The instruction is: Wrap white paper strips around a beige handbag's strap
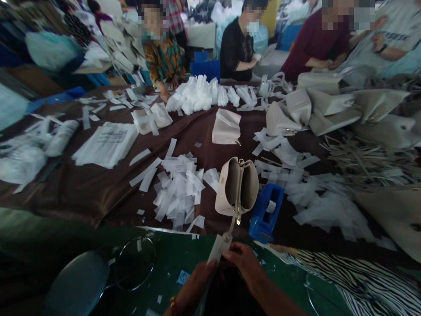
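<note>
A beige handbag point(226, 188) stands at the table's near edge with its top open, showing two compartments and a gold clasp. From it a beige strap point(233, 226) runs down over the edge toward me. Against the strap lies a translucent white strip point(215, 249). My left hand point(206, 273) is closed on the lower part of this strip. My right hand point(241, 260) pinches the strap just below its metal fitting, fingers bent; the fingertips are partly hidden. A blue tape dispenser point(267, 210) sits right of the bag.
Loose white strips point(179, 193) lie in a heap left of the bag. A stack of printed plastic bags point(107, 142) is farther left. More beige bags point(332, 109) crowd the right side. Several people work across the table. A round stool point(77, 281) stands below left.
</note>
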{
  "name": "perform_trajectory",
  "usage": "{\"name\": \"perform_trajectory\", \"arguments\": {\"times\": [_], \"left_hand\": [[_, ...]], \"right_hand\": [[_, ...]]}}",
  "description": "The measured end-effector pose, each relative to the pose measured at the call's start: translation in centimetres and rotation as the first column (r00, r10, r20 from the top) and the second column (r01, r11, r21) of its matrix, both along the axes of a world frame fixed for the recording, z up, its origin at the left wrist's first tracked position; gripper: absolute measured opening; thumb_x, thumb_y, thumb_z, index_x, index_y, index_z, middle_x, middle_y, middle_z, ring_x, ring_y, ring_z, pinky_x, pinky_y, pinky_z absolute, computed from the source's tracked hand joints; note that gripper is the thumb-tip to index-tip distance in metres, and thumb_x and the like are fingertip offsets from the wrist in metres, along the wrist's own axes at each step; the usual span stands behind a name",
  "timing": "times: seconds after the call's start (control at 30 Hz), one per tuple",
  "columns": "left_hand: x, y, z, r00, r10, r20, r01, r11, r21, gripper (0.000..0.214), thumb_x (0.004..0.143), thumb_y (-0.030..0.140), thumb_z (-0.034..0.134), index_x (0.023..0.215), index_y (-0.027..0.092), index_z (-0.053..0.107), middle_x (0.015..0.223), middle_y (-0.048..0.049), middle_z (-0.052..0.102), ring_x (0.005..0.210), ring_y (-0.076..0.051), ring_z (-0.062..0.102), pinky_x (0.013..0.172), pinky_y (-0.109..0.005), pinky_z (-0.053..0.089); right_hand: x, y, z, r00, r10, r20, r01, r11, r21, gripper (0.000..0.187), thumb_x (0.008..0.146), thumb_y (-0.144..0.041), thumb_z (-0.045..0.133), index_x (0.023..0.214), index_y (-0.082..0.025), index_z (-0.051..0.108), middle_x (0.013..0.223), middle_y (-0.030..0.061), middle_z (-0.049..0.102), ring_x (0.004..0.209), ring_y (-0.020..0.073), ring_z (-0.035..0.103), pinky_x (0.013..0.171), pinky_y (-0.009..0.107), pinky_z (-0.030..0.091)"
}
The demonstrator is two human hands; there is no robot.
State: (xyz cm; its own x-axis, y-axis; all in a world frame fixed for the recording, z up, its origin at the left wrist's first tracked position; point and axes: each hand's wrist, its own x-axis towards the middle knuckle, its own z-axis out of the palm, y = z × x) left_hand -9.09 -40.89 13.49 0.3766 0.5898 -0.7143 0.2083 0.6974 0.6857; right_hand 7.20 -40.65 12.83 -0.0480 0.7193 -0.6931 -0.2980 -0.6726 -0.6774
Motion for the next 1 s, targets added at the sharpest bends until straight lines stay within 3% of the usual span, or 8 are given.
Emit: {"name": "perform_trajectory", "arguments": {"times": [0.13,0.27,0.4,0.57,0.67,0.77,0.87,1.0], "left_hand": [[0.2,0.0,0.2,0.996,0.0,0.084,-0.001,1.0,0.015,0.051,0.065,0.059,0.061,0.079,0.011,0.065,0.069,-0.0019,0.057,0.061,-0.011,0.042,0.056,-0.023,0.029],[0.4,-0.3,0.4,0.998,0.061,-0.01,-0.061,0.998,0.009,0.052,0.064,0.06,0.061,0.067,0.009,0.064,0.057,-0.0005,0.053,0.052,-0.009,0.038,0.05,-0.023,0.025],[0.1,-0.8,-0.4,0.982,0.178,-0.071,-0.177,0.984,0.017,0.052,0.058,0.061,0.065,0.059,0.01,0.063,0.051,0.0002,0.055,0.048,-0.008,0.039,0.049,-0.022,0.025],[-1.1,-1.4,-1.3,0.964,0.254,-0.08,-0.256,0.967,-0.009,0.042,0.056,0.051,0.073,0.06,0.01,0.064,0.054,-0.0026,0.063,0.05,-0.01,0.049,0.052,-0.022,0.032],[-1.3,-1.7,-1.1,0.959,0.282,-0.03,-0.283,0.958,-0.051,0.039,0.051,0.045,0.078,0.062,0.011,0.062,0.056,-0.0016,0.064,0.052,-0.01,0.051,0.054,-0.022,0.035],[-1.2,-2.0,-0.8,0.961,0.269,0.062,-0.26,0.958,-0.121,0.04,0.052,0.044,0.079,0.069,0.012,0.063,0.059,-0.0009,0.063,0.053,-0.01,0.052,0.054,-0.021,0.035],[-0.9,-2.2,-0.5,0.973,0.201,0.114,-0.185,0.973,-0.142,0.041,0.06,0.049,0.072,0.074,0.011,0.064,0.056,0.0001,0.06,0.049,-0.007,0.048,0.051,-0.019,0.032],[-0.2,-1.9,0.4,0.976,0.162,0.144,-0.137,0.975,-0.173,0.045,0.06,0.051,0.072,0.079,0.011,0.066,0.061,-0.0021,0.063,0.053,-0.009,0.051,0.053,-0.02,0.034]], "right_hand": [[-0.9,-0.7,-0.4,0.974,0.069,0.218,-0.074,0.997,0.016,0.024,0.052,-0.038,0.064,0.054,-0.016,0.055,0.052,0.0005,0.056,0.053,0.0139,0.05,0.053,0.025,0.039],[-1.1,-1.8,-0.3,0.947,0.123,0.296,-0.149,0.987,0.066,0.023,0.06,-0.038,0.06,0.059,-0.015,0.059,0.057,0.0023,0.06,0.057,0.0155,0.053,0.053,0.025,0.039],[-0.5,-2.3,-0.3,0.952,0.139,0.271,-0.183,0.973,0.143,0.022,0.063,-0.036,0.06,0.062,-0.013,0.063,0.074,0.0055,0.065,0.073,0.0184,0.057,0.068,0.027,0.042],[0.5,-2.5,-0.4,0.987,0.093,0.128,-0.095,0.995,0.007,0.036,0.058,-0.046,0.066,0.074,-0.014,0.067,0.065,0.0034,0.063,0.062,0.0159,0.052,0.057,0.027,0.037],[0.8,-2.1,0.1,0.997,0.007,0.079,-0.005,1.0,-0.027,0.04,0.057,-0.048,0.07,0.08,-0.016,0.068,0.075,0.0041,0.066,0.07,0.0166,0.054,0.06,0.025,0.039],[0.7,-1.6,0.8,1.0,0.002,-0.001,-0.002,0.999,-0.034,0.04,0.056,-0.048,0.072,0.079,-0.017,0.067,0.08,0.0039,0.066,0.074,0.016,0.055,0.063,0.025,0.04],[0.3,-1.4,1.1,0.995,0.061,-0.081,-0.062,0.998,-0.005,0.036,0.054,-0.046,0.072,0.071,-0.015,0.063,0.068,0.0014,0.063,0.064,0.0133,0.053,0.061,0.025,0.04],[-0.3,-1.9,0.9,0.98,0.111,0.164,-0.123,0.99,0.067,0.024,0.059,-0.037,0.066,0.061,-0.015,0.059,0.057,0.0001,0.058,0.056,0.0121,0.049,0.055,0.025,0.037]]}}
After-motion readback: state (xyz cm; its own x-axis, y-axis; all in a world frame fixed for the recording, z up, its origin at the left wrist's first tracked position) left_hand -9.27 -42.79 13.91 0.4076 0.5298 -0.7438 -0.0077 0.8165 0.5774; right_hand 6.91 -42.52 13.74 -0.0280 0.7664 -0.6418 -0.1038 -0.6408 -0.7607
